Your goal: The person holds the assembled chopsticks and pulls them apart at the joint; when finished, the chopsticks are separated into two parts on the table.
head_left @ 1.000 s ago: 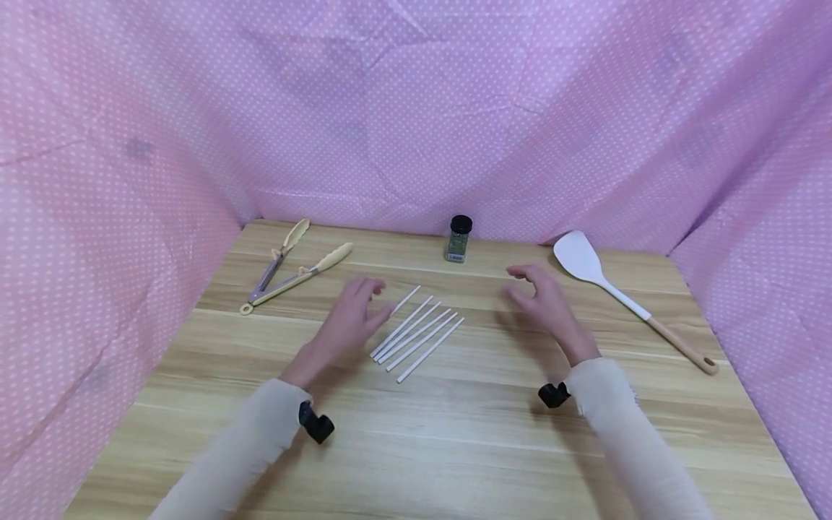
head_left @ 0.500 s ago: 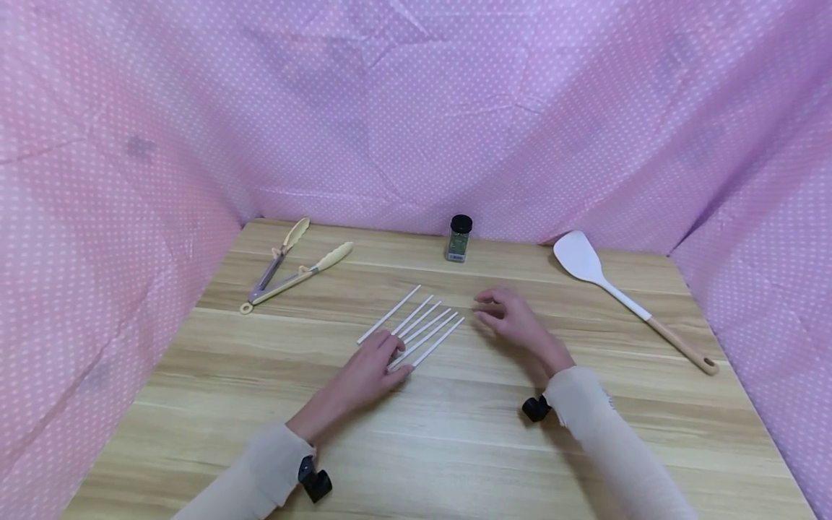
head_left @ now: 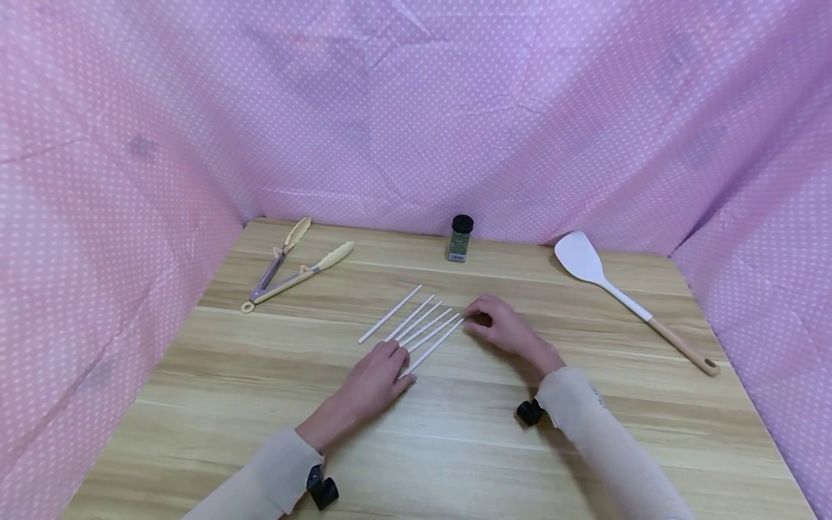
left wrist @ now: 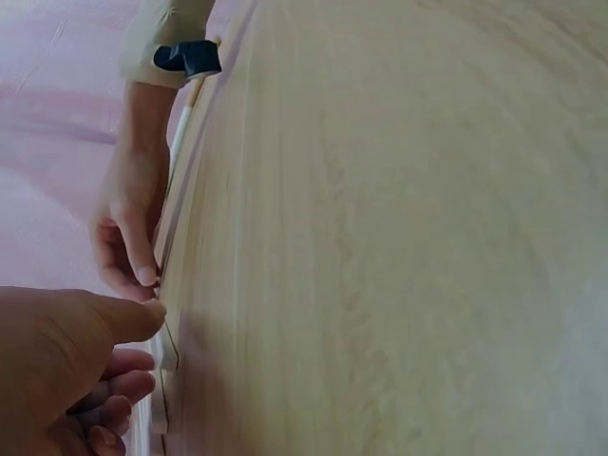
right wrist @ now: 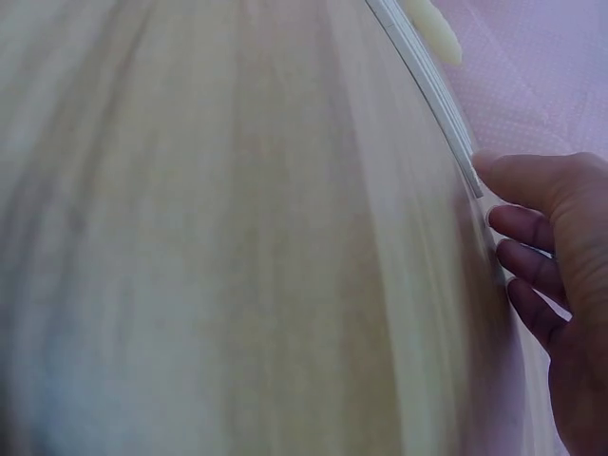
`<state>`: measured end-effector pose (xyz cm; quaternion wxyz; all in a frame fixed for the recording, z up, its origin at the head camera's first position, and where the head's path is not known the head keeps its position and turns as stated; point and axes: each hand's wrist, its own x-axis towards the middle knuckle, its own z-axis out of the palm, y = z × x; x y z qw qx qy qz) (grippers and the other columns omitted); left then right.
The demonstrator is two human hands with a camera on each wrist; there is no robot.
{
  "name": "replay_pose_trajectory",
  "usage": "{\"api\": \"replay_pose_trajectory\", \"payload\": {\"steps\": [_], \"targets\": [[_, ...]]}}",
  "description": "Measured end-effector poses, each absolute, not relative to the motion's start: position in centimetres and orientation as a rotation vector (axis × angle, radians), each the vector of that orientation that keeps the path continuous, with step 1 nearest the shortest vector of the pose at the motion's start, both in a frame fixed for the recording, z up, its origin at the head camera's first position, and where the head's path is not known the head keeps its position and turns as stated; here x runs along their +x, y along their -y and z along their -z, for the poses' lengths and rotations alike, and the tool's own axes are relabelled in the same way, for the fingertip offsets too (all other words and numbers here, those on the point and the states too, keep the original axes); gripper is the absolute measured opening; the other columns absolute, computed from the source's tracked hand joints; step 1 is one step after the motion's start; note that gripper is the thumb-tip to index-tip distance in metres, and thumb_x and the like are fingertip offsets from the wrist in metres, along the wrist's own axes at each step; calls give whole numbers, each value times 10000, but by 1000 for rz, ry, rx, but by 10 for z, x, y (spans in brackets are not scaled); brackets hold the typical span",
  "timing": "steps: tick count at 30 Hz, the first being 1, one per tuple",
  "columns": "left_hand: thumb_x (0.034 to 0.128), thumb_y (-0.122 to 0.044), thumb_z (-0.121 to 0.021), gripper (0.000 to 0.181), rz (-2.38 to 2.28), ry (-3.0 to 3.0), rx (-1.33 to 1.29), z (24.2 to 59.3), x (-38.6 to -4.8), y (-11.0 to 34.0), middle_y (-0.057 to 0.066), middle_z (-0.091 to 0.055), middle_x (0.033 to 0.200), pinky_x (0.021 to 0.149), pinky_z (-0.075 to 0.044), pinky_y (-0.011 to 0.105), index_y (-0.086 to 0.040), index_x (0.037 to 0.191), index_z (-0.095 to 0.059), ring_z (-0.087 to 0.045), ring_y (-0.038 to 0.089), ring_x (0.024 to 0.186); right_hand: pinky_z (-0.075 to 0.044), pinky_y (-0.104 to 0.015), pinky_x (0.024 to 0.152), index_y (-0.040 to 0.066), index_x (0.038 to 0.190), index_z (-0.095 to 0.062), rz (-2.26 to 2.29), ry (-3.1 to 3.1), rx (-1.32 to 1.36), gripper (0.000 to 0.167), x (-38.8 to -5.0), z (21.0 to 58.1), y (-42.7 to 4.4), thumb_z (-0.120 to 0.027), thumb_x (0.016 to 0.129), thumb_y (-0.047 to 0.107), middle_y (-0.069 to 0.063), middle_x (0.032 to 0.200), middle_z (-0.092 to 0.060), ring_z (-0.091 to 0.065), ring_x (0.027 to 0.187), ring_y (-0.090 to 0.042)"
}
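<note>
Several thin white sticks (head_left: 421, 330) lie slanted, side by side, on the wooden table (head_left: 455, 448). Over their near ends is my left hand (head_left: 373, 379), its fingertips touching them and hiding those ends. The thumb stays apart from the fingers, beside the frontmost stick. At the far end of that stick is my right hand (head_left: 500, 326), fingers loosely curved, with thumb and forefinger tips beside the stick's tip. In the right wrist view, the right thumb (right wrist: 522, 176) lies at the ends of the sticks (right wrist: 432, 90). The left wrist view shows the left thumb (left wrist: 133, 318) by the stick ends.
Spread tongs (head_left: 286, 278) with cream tips lie at the back left. A black-capped spice jar (head_left: 458, 240) stands at the back middle. A white spatula (head_left: 581, 258) with a wooden handle lies at the right. A pink dotted cloth (head_left: 416, 123) surrounds the table's back and sides.
My left hand has come down from the upper left onto the sticks' near ends. The right hand has moved left and nearer, up to the front stick's far end.
</note>
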<state>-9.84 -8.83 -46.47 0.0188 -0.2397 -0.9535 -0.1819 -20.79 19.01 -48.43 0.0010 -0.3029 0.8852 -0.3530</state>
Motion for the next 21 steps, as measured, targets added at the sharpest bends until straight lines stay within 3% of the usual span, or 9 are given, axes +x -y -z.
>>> {"api": "replay_pose_trajectory", "payload": {"steps": [21], "targets": [[878,-184,-659,121,443,2889,-719,470,-92,77,16,-541,818,699,-476,309,-89,852,-589,-517,163,785,-422,-399,956,162,871,-695,1064,-2801,-1041,51,-208,488,-189,-721,846,127,-12,1019,-614,-548,1021,-200]]}}
